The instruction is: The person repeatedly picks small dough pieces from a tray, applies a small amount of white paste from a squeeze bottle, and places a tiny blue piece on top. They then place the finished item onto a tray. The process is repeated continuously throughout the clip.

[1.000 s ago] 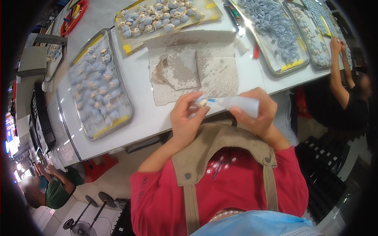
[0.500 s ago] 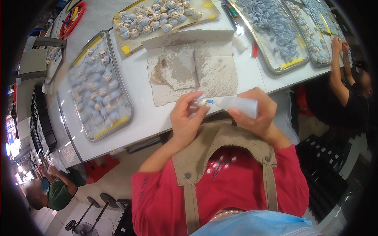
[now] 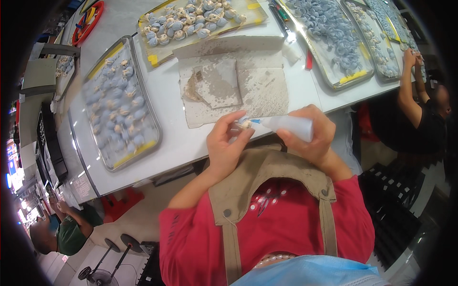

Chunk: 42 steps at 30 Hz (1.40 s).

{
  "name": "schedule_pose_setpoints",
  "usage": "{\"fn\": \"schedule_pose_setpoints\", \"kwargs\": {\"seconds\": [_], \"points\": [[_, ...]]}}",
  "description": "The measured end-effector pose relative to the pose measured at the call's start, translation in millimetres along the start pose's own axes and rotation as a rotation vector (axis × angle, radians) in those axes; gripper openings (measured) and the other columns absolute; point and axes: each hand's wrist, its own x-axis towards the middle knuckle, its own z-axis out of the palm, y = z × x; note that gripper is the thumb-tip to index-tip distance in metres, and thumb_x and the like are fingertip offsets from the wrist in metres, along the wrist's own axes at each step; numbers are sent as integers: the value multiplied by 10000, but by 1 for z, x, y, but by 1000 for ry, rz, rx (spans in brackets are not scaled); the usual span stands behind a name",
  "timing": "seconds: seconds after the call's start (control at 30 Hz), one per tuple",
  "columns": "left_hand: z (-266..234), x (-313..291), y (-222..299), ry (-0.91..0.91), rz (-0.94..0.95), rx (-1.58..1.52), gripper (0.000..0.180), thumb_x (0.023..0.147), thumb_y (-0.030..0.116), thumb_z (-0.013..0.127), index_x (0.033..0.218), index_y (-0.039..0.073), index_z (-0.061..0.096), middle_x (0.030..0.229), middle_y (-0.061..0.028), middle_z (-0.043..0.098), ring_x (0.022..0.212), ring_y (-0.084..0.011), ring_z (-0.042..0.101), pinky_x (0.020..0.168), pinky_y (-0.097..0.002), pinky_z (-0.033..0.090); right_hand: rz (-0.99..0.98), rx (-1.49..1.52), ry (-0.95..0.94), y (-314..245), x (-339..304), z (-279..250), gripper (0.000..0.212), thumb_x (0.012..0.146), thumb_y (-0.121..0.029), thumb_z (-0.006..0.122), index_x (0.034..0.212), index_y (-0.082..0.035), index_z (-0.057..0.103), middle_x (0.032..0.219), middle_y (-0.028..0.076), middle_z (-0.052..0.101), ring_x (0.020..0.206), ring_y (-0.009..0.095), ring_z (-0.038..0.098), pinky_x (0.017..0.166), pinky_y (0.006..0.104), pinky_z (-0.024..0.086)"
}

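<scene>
My left hand pinches a small cream-and-blue figurine piece between thumb and fingers, just above the near table edge. Wrapped around a translucent white squeeze bottle is my right hand. The bottle lies tilted nearly level, its thin blue nozzle pointing left and reaching the piece; whether the tip touches cannot be made out. Just beyond both hands lies a stained cardboard sheet with a smaller stained card on it.
A metal tray of similar pieces stands at left, another tray behind the cardboard. At right is a tray of blue shell-shaped parts. Pens lie between. A co-worker's hands work at far right; another person sits lower left.
The bottle's nozzle has shifted very slightly against the piece. Both my hands stay nearly where they were, with the same grips.
</scene>
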Motion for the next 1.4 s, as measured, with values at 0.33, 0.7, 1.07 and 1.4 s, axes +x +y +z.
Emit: {"fn": "schedule_pose_setpoints", "kwargs": {"seconds": [0.33,0.7,1.07,1.4], "points": [[5,1,3,6,-12,-67,373,780,1,645,1136,-5,534,876,-25,578,741,-54,525,691,-202,447,33,35,-15,2,-2,-1,302,663,-141,787,850,-8,590,696,74,597,562,156,591,484,251,451],[5,3,8,-31,-158,-282,377,826,17,606,1167,-28,451,1046,-132,580,860,-158,611,745,-244,475,54,53,-6,5,-1,-8,268,685,-100,769,850,2,585,679,67,589,533,103,571,472,232,442],[7,2,13,-39,-186,-312,359,813,-60,574,1150,-39,453,1047,-126,559,901,-159,597,758,-240,488,42,34,-8,6,-1,-5,288,666,-115,779,851,-8,587,694,73,590,559,133,577,480,244,443],[1,3,7,-6,-174,-313,355,831,7,587,1161,-16,456,1084,-126,561,878,-169,609,743,-244,480,192,114,56,13,-3,-4,290,717,-119,742,905,-2,555,731,64,602,626,98,570,542,238,454]]}}
